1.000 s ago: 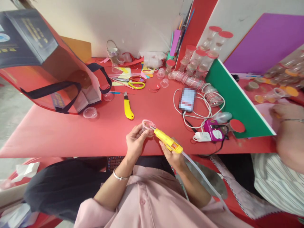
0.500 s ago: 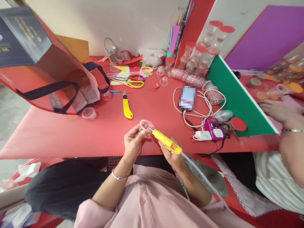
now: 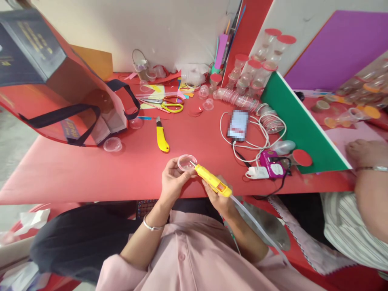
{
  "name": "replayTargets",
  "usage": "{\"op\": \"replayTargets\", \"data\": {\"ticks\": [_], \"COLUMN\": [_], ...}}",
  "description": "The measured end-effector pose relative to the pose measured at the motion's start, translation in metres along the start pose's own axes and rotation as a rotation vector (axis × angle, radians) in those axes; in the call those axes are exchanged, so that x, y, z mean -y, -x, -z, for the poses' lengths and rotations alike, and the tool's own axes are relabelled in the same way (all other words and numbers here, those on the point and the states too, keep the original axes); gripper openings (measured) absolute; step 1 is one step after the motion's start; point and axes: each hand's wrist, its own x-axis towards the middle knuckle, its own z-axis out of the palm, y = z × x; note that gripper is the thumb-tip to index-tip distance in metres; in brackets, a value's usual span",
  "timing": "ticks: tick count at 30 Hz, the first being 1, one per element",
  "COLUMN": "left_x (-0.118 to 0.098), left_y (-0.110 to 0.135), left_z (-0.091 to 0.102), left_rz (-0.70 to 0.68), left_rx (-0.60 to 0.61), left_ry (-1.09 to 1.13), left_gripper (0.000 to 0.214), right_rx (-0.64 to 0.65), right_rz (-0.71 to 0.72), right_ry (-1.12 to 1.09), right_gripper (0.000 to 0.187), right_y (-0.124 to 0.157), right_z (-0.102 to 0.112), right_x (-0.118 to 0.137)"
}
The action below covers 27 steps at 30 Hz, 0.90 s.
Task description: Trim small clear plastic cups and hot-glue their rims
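Well, the clear cup (image 3: pixel 182 163) is held over the table's (image 3: pixel 136 173) near edge, pinched by the left hand (image 3: pixel 174 180) from seven o'clock. At four o'clock the right hand (image 3: pixel 218 198) is wrapped around a yellow tool (image 3: pixel 210 179), whose body hides some fingers; its tip overlaps the cup's rim, contact too small to tell. Between ten and eleven lies a yellow knife (image 3: pixel 162 139), with scissors (image 3: pixel 172 106) farther off, nearer twelve. Toward ten, another cup (image 3: pixel 112 144) sits before a bulky red bag (image 3: pixel 45 107). At two, white cord (image 3: pixel 268 141) clutters the space around a phone (image 3: pixel 238 125); a purple box (image 3: pixel 267 158) is at three. Past them a green board (image 3: pixel 309 139) stands before another person's hand (image 3: pixel 362 151).
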Motion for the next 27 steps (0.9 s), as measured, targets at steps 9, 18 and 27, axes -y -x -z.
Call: {"op": "replayTargets", "data": {"ticks": [9, 18, 27], "left_x": [0.003, 0.002, -0.011], "left_y": [0.0, -0.002, -0.001], "left_z": [0.001, -0.001, 0.004], "left_rz": [0.024, -0.05, 0.056], "left_rx": [-0.003, -0.078, 0.074], "left_ry": [-0.059, -0.065, 0.077], "left_gripper": [0.049, 0.047, 0.044], "right_rx": [0.067, 0.112, 0.13], "right_rz": [-0.025, -0.122, -0.279], "right_ry": [-0.002, -0.221, -0.354], "right_gripper": [0.009, 0.017, 0.028], "right_y": [0.001, -0.004, 0.003], "right_z": [0.004, 0.013, 0.011], "right_x": [0.0, 0.01, -0.003]}}
